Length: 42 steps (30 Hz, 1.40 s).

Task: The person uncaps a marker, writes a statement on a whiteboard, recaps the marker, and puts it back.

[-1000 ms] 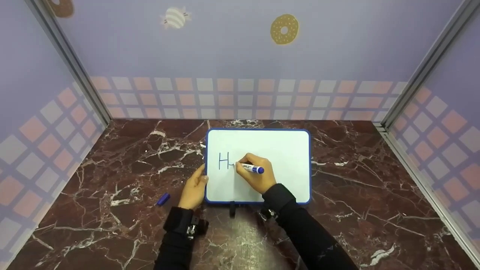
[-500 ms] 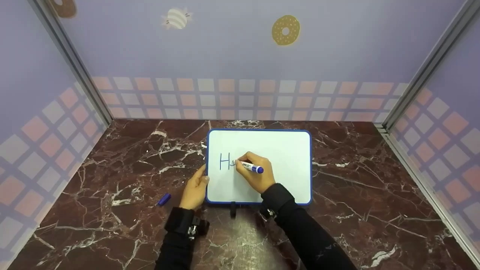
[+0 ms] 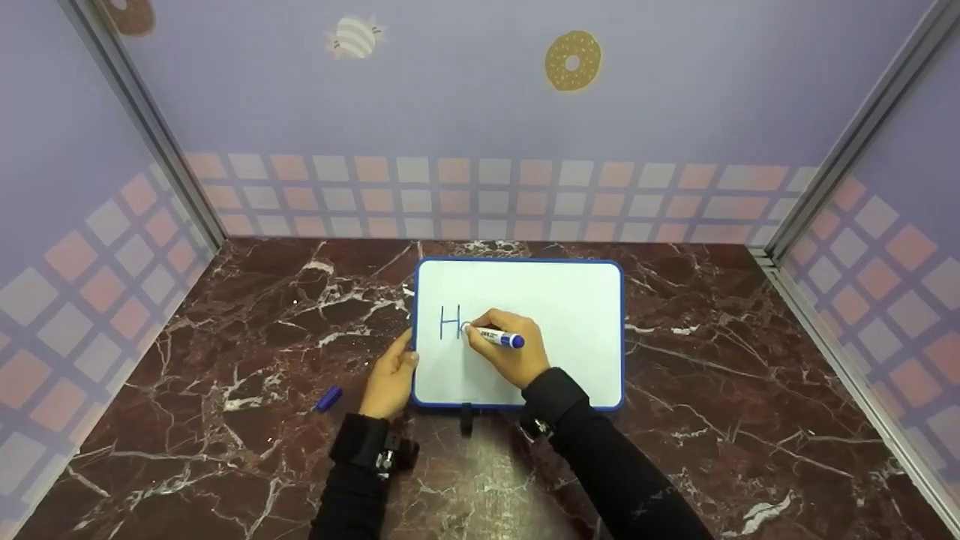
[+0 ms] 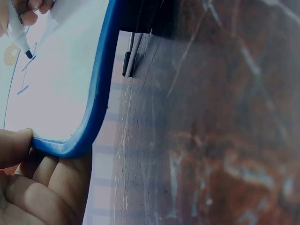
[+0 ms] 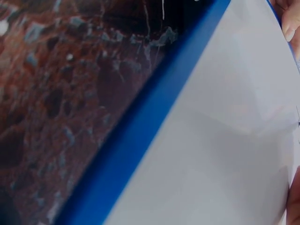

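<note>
A whiteboard (image 3: 570, 300) with a blue frame stands propped on the table, with a blue letter H (image 3: 450, 322) written at its left. My right hand (image 3: 517, 349) pinches a white marker (image 3: 495, 337) with a blue end. Its tip is on the board just right of the H, where a small round blue stroke shows. My left hand (image 3: 390, 379) grips the board's left edge; in the left wrist view the thumb (image 4: 16, 143) lies on the front and the fingers (image 4: 56, 180) go behind the blue frame (image 4: 96, 93).
A blue marker cap (image 3: 328, 399) lies on the dark red marbled table (image 3: 247, 450), left of my left hand. A black support foot (image 3: 466, 418) sticks out under the board's lower edge. Purple walls with a checked band (image 3: 491, 191) enclose the table at the back and sides.
The marker tip has moved in a small curve beside the H, and the short stroke there has become a rounded shape. My left hand keeps its grip on the board's edge.
</note>
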Each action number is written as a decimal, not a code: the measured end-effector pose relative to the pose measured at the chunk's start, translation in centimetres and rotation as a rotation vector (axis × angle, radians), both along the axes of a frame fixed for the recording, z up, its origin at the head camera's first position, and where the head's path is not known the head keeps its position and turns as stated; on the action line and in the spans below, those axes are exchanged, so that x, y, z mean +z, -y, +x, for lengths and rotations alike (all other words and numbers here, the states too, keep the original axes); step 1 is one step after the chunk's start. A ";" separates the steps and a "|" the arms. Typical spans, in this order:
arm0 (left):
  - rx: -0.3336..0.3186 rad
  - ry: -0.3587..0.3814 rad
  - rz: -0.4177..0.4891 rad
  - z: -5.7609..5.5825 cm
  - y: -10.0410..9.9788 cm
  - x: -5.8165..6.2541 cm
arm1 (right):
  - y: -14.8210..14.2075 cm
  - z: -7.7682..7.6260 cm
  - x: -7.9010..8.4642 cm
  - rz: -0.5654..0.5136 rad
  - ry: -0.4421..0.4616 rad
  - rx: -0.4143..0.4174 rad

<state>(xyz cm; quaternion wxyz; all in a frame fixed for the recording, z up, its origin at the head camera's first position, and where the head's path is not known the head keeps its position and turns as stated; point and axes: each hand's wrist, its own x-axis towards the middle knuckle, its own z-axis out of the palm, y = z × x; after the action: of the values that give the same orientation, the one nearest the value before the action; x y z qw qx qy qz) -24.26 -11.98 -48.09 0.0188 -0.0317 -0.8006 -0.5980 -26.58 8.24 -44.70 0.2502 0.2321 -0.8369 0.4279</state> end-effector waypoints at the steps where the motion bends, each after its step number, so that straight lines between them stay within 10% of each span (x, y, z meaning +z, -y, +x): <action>1: 0.001 0.002 0.003 0.0 0.0 0.0 | 0.0 0.0 0.0 0.005 0.000 -0.002; 42: -0.011 0.020 0.040 0.2 0.0 0.0 | -1.9 -1.1 1.0 -0.172 0.077 -0.011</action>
<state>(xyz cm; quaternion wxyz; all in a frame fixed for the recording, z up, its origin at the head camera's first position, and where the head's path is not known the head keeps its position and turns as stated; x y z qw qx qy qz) -24.05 -11.99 -48.05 0.0081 -0.0300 -0.7886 -0.6141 -27.70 10.10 -43.65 0.2390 0.1884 -0.8074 0.5055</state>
